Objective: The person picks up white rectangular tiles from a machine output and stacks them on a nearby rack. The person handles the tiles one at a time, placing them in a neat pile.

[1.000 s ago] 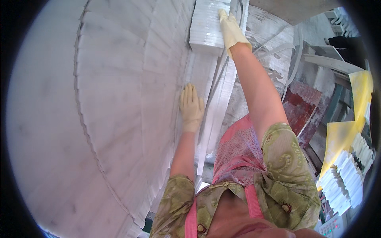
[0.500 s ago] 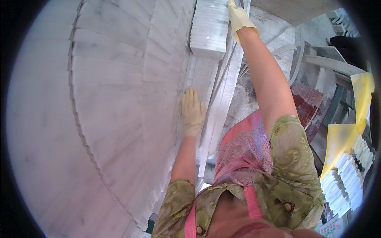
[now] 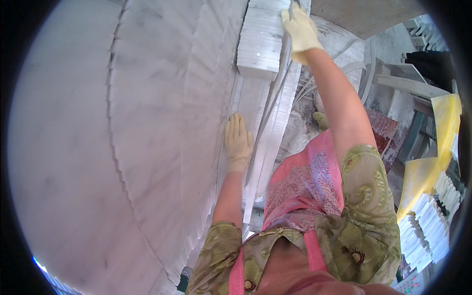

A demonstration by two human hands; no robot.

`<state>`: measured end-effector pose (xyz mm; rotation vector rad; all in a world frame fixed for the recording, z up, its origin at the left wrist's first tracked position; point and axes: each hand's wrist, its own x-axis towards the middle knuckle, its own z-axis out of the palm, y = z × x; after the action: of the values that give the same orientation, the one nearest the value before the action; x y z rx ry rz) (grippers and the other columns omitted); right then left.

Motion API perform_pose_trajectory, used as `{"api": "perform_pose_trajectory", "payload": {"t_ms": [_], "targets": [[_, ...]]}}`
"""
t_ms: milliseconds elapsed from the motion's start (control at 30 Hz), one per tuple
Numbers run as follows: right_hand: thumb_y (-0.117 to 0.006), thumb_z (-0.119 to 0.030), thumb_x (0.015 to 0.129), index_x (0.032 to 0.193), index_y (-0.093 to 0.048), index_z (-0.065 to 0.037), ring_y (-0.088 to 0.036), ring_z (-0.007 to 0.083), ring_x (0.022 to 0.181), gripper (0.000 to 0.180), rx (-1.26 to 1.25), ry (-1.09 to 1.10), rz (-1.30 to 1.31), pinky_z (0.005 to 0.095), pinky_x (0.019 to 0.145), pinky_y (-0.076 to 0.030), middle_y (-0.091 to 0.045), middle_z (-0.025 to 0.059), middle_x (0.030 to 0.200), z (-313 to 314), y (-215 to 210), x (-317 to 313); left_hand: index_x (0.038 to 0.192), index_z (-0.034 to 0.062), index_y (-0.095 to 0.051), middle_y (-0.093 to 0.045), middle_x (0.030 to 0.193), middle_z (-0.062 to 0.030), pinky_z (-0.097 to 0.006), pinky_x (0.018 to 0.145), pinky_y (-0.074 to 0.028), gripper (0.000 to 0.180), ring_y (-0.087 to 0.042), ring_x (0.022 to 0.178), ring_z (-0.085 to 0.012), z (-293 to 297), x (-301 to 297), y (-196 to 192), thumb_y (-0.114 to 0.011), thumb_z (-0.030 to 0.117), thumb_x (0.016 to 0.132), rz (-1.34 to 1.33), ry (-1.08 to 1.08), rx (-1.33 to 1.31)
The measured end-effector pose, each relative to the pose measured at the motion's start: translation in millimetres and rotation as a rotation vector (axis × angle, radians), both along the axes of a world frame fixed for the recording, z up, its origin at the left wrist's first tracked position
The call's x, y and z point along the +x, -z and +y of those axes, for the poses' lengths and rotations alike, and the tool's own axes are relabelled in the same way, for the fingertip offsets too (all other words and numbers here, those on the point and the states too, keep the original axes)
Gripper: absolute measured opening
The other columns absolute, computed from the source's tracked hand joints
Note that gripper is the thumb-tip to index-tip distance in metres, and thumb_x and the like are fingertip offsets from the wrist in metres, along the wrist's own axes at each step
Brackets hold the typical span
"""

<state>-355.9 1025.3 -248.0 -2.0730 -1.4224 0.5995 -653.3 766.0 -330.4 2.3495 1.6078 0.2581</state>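
Observation:
My left hand point(image 3: 238, 143), in a cream glove, lies flat with its fingers stretched out on a pale stone ledge point(image 3: 250, 98), next to the edge of a broad white-grey panel of marble-like strips point(image 3: 152, 123). Farther away stands a row of white strips point(image 3: 259, 42), packed closely together on the ledge. At the row's right side is my right hand point(image 3: 301, 32), gloved alike, its fingers apart and nothing visible in its grip. Its fingertips are close to the strips; whether they touch cannot be made out.
Long pale bars point(image 3: 275, 118) run beside the ledge. At the right are a yellow sheet point(image 3: 440, 142), bundled white strips point(image 3: 427, 231), a reddish board point(image 3: 382, 129) and a loose white hose point(image 3: 361, 73). A large grey-brown panel point(image 3: 364, 14) bounds the far right.
My right hand has drawn nearer from the far edge along the row, and its fingers now show spread. My left hand stays almost where it was. The view has shifted a little.

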Motion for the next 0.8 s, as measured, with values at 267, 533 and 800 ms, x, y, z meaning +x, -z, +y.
{"api": "perform_pose_trajectory", "payload": {"t_ms": [267, 533, 800], "targets": [[-0.048, -0.031, 0.098, 0.144, -0.052, -0.003, -0.034, 0.0364, 0.146, 0.054, 0.297, -0.397, -0.649, 0.0539, 0.12, -0.024, -0.045, 0.0215, 0.152, 7.6, 25.9, -38.1, 0.144, -0.009, -0.045, -0.046, 0.15, -0.0244, -0.049, 0.121, -0.027, 0.058, -0.04, 0.142, -0.0387, 0.1, -1.5, -2.3, -0.051, 0.023, 0.096, -0.026, -0.015, -0.026], [-0.051, -0.03, 0.096, 0.139, -0.053, 0.0, -0.042, 0.0396, 0.138, 0.052, 0.391, -0.436, -0.515, 0.0535, 0.116, -0.028, -0.05, 0.0232, 0.145, 6.9, 15.6, -28.2, 0.142, -0.0094, -0.047, -0.047, 0.149, -0.0255, -0.05, 0.121, -0.027, 0.056, -0.042, 0.14, -0.0404, 0.5, 0.8, -2.1, -0.05, 0.021, 0.095, -0.033, -0.024, -0.042], [-0.042, -0.021, 0.103, 0.14, -0.041, 0.004, -0.05, 0.0412, 0.134, 0.044, 0.088, -0.042, 0.366, 0.0428, 0.113, -0.036, -0.053, 0.03, 0.141, -103.4, 63.3, -44.6, 0.141, -0.0072, -0.049, -0.047, 0.149, -0.0238, -0.048, 0.121, -0.029, 0.056, -0.042, 0.14, -0.0368, 0.5, -1.2, 6.0, -0.05, 0.027, 0.097, 0.002, -0.008, 0.033]]}}
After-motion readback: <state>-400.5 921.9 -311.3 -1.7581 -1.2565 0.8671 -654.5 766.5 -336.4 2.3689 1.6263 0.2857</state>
